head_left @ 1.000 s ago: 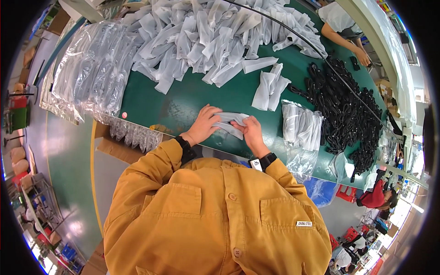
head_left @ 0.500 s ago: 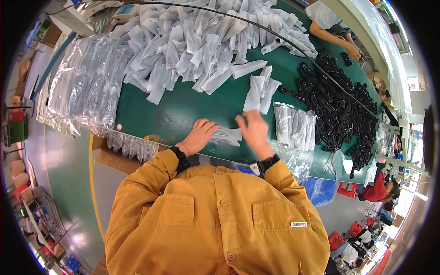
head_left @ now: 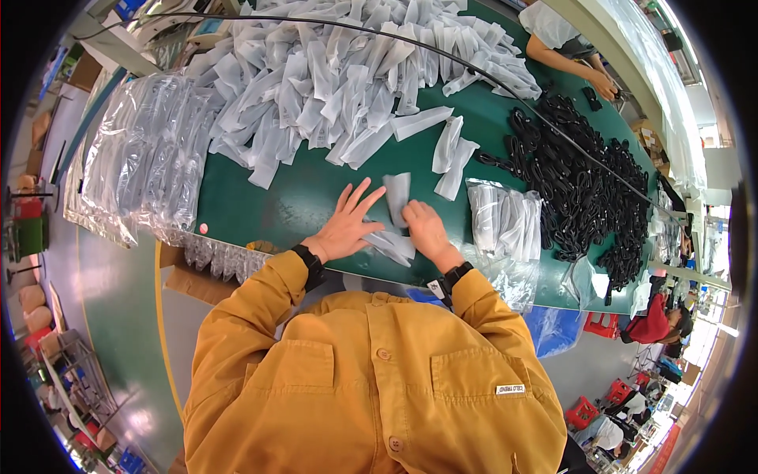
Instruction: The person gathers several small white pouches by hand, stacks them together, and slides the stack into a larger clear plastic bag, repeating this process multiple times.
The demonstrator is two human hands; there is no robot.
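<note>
My right hand (head_left: pixel 426 231) grips the lower end of a translucent white pouch (head_left: pixel 397 199), which stands up slightly blurred above the table. To its left, my left hand (head_left: pixel 344 225) is open with fingers spread, its fingertips close to that pouch. Another white pouch (head_left: pixel 392 246) lies flat between my hands near the table's front edge, partly covered by the left hand's thumb side. Two more pouches (head_left: pixel 452 162) lie farther off, beyond my right hand. What the pouches hold cannot be made out.
A large heap of white pouches (head_left: pixel 332 79) covers the far side of the green table (head_left: pixel 316 182). Clear bags of pouches (head_left: pixel 146 154) lie left; another filled bag (head_left: pixel 505 221) lies right, beside a pile of black cables (head_left: pixel 580 182). A co-worker's hand (head_left: pixel 602 84) is at far right.
My right hand has taken a pouch from the small group ahead and brought it nearer, beside my left hand. My left hand has spread its fingers and lifted off the flat pouch.
</note>
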